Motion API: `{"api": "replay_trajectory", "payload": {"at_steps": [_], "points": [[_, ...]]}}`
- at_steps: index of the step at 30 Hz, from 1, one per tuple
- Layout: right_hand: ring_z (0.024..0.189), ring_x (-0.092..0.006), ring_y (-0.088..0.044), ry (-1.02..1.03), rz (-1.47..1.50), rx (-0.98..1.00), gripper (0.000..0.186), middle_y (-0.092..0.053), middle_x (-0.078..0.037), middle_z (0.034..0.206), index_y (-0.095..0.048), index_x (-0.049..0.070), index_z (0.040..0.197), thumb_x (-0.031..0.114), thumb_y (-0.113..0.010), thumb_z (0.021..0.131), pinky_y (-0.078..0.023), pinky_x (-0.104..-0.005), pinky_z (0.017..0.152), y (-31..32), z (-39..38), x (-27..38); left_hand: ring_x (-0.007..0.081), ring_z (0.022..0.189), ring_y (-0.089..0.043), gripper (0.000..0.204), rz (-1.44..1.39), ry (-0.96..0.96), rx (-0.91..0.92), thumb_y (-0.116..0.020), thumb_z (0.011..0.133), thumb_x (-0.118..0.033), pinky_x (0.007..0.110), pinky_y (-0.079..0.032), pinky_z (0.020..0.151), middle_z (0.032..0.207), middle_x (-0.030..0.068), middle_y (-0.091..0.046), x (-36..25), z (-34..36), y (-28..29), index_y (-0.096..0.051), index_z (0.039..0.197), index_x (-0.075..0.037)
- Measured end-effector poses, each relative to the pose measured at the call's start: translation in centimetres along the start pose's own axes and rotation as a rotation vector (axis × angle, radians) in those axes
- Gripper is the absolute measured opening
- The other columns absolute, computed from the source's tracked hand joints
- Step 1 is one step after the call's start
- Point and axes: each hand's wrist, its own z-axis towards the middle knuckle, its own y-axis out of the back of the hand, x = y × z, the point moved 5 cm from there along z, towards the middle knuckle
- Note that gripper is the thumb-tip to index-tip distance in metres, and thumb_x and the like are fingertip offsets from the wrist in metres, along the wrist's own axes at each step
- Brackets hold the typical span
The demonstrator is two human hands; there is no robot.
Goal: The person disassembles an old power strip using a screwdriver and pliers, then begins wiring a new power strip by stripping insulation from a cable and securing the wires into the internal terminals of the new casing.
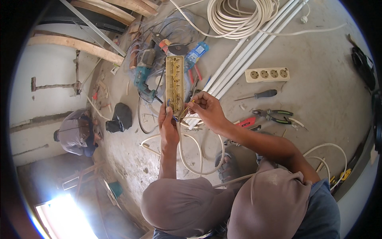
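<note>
An opened power strip base (174,85), beige with brass contact strips along its inside, is held over the floor in front of me. My left hand (169,126) grips its near end, thumb on top. Beside that same end, my right hand (207,112) is closed in a pinch on a thin yellow wire (187,108). A white cable (180,153) hangs from the near end and loops down towards my feet. To the right, the strip's socket cover (267,75) lies face up, with a screwdriver (266,94), pliers (273,116) and a red utility knife (246,122) nearer me.
White pipes (242,55) and a cable coil (238,20) lie ahead. Beyond the strip are an angle grinder (169,44), a drill (144,75) and a plastic bottle (197,53). Left, a person (76,133) crouches by the wall near a black bag (120,116).
</note>
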Motion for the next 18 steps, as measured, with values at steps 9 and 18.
{"api": "replay_trajectory", "payload": {"at_steps": [9,18], "points": [[0.074,-0.0104,-0.065,-0.011,0.005,0.053,0.014,-0.066,-0.007,0.084,-0.057,-0.003,0.098,0.005,-0.068,0.092,-0.055,-0.0249,0.065,0.4,1.7,-0.6,0.0269,0.109,-0.065,0.04,-0.062,0.033,0.0,-0.043,0.104,-0.012,0.04,-0.055,0.097,0.126,0.0184,-0.06,-0.1,-0.7,-1.0,-0.041,0.141,0.002],[0.084,-0.0115,-0.066,-0.032,0.13,0.014,0.016,-0.068,-0.007,0.094,-0.059,-0.001,0.106,0.011,-0.065,0.097,-0.057,-0.0278,0.078,-0.9,0.0,0.3,0.026,0.108,-0.066,0.041,-0.03,-0.047,-0.06,-0.043,0.103,-0.011,0.039,-0.055,0.095,0.126,0.0181,-0.061,-0.1,-0.8,0.3,-0.038,0.143,0.0]]}}
